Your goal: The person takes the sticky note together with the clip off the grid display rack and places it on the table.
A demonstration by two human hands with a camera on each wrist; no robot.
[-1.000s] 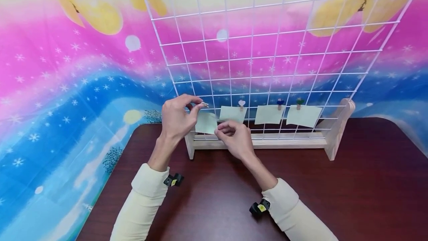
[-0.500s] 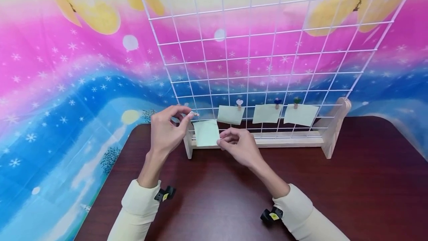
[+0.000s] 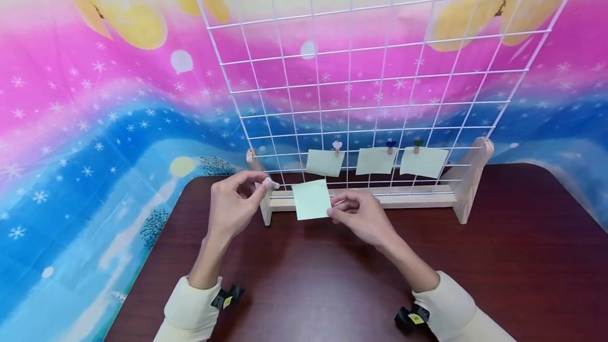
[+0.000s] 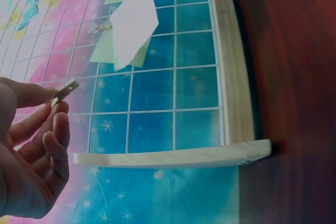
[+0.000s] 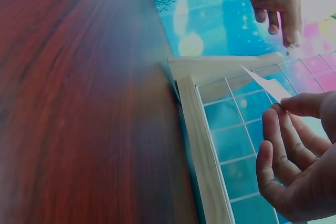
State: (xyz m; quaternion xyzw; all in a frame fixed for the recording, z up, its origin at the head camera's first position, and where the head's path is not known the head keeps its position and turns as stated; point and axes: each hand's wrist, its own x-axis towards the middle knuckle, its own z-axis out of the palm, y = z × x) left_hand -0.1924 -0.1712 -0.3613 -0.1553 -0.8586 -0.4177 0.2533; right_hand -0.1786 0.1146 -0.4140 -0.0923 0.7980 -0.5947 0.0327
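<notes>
A small wooden clothespin (image 4: pixel 65 91) with a pale top is pinched between thumb and forefinger of my left hand (image 3: pixel 236 202), in front of the grid's lower left. My right hand (image 3: pixel 363 215) pinches a pale green paper note (image 3: pixel 311 200) by its lower right corner. The note hangs in front of the white wire grid (image 3: pixel 349 88), apart from it. Three more notes stay clipped along a low wire: one under a white heart clothespin (image 3: pixel 337 146), one under a blue heart clothespin (image 3: pixel 390 145), one under a green-topped clothespin (image 3: pixel 418 145).
The grid stands in a wooden base (image 3: pixel 408 200) with upright side pieces (image 3: pixel 472 181). It rests on a dark red-brown table (image 3: pixel 304 284). Behind it hangs a colourful backdrop cloth (image 3: pixel 95 120) with snowflakes.
Both hands have come down and away from the grid. The note has moved off the grid's lower left, down and right, with my right hand. The clothespin has come along in my left hand.
</notes>
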